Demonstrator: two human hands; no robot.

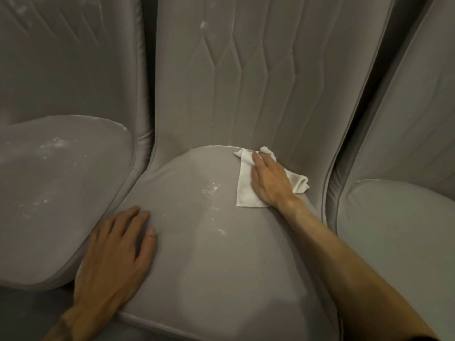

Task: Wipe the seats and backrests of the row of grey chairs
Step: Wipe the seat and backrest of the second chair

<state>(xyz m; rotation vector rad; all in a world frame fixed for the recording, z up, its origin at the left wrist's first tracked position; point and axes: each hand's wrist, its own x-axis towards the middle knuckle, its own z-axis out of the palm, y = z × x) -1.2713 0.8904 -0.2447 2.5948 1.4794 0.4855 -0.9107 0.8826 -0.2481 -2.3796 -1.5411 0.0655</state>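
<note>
Three grey upholstered chairs stand side by side. The middle chair's seat (197,254) fills the centre, with white dust specks (211,189) on it, and its quilted backrest (234,77) rises behind. My right hand (268,180) presses flat on a white cloth (245,188) at the back right of that seat, close to the backrest seam. My left hand (115,254) rests flat, fingers apart, on the seat's front left edge, holding nothing.
The left chair's seat (49,188) and backrest (61,57) carry white dust marks. The right chair's seat (398,230) and backrest (406,107) sit close beside my right forearm. Dark narrow gaps separate the chairs.
</note>
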